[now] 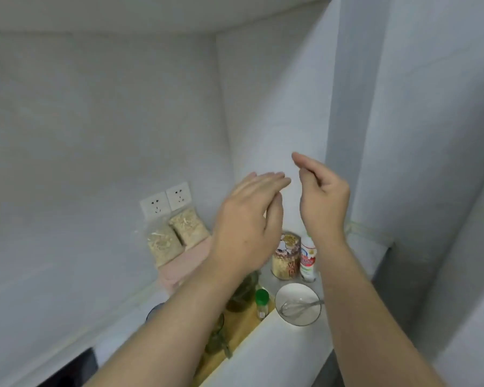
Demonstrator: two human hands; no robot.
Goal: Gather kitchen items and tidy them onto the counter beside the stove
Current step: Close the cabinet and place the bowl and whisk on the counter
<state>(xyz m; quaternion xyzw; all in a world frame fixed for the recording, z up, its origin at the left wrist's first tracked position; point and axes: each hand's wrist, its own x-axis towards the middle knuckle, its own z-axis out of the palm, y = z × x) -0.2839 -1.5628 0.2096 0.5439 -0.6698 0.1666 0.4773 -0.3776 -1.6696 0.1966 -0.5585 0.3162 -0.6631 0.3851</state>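
Our left hand (pixel 249 224) and right hand (pixel 323 199) hover above the tabletop (pixel 285 353), holding nothing; the left fingers (pixel 271 180) are straight, the right fingers (pixel 305 163) loosely curled. Our left forearm partly hides a dark glass jar (pixel 243 291) and a wooden board (pixel 235 331); near them stand a printed jar (pixel 287 255), white bottle (pixel 308 258), green-capped bottle (pixel 261 300) and a bowl (pixel 305 291) holding a whisk (pixel 296 305); two grain bags (pixel 176 236) lean below the wall sockets (pixel 165 201).

Two white wall sockets (pixel 178 195), plain pale wall (pixel 67 129), boxed corner column (pixel 352 93)
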